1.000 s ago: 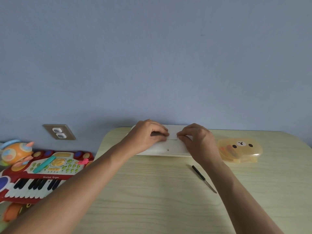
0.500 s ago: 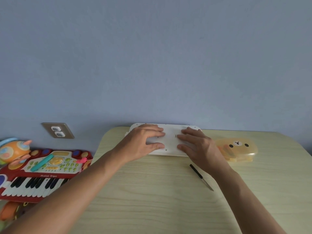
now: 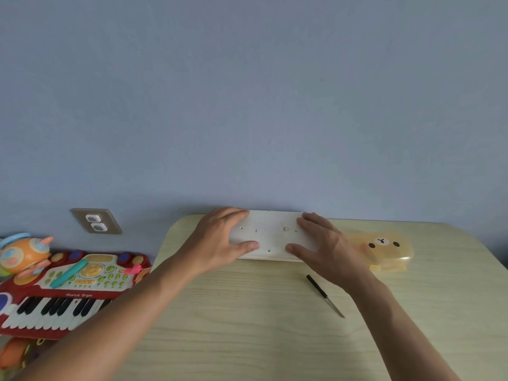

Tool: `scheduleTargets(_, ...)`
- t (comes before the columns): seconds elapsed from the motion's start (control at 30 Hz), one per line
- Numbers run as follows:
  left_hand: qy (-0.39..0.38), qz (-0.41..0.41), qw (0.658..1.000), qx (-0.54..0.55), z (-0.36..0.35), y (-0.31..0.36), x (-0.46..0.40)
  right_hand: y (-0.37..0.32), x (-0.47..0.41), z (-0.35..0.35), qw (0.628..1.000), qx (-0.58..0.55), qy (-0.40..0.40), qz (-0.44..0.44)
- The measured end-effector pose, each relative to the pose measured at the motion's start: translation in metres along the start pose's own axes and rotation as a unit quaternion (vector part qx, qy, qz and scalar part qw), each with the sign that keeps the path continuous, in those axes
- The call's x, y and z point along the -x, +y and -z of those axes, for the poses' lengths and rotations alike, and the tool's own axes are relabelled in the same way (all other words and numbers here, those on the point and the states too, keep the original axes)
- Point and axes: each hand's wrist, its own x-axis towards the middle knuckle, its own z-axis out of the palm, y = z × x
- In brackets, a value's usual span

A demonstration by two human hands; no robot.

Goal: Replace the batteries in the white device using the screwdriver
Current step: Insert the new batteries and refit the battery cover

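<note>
The white device (image 3: 270, 237), long and flat, lies at the table's far edge against the wall, underside up with small screw holes showing. My left hand (image 3: 220, 240) grips its left end, fingers over the far edge and thumb on the near side. My right hand (image 3: 327, 243) grips its right end the same way. The screwdriver (image 3: 324, 295), thin with a black handle, lies loose on the table just in front of my right wrist. No batteries are visible.
A translucent yellow bear-face case (image 3: 384, 251) sits right of the device. The pale wooden table (image 3: 247, 325) ends at the blue wall. Left of the table are a red toy keyboard (image 3: 68, 292), an orange toy (image 3: 24, 254) and a wall socket (image 3: 96, 221).
Both hands went from pinching at the device's middle to spreading outward and gripping its two ends. The device's underside now shows between them. The screwdriver has not moved.
</note>
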Motion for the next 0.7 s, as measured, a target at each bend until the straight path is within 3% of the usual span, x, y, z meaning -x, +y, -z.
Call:
scheduleTargets(0.37, -0.024, -0.052, 0.997, -0.050, -0.009, -0.012, -0.009, 0.001, -0.006, 0.003, 1.000, 0.009, -0.012, 0.003)
scheduleTargets(0.53, -0.017, -0.031, 0.997, -0.073, -0.008, -0.008, -0.007, -0.001, 0.018, 0.017, 0.993, 0.047, 0.074, 0.074)
scheduleTargets(0.6, -0.014, -0.021, 0.997, -0.073, -0.008, -0.004, -0.009, 0.000, 0.029, 0.027, 0.997, 0.048, 0.048, 0.048)
scheduleTargets(0.7, -0.014, -0.004, 0.998, -0.066, -0.009, 0.002, -0.010, -0.004, 0.041, 0.033, 0.994, 0.096, -0.053, -0.005)
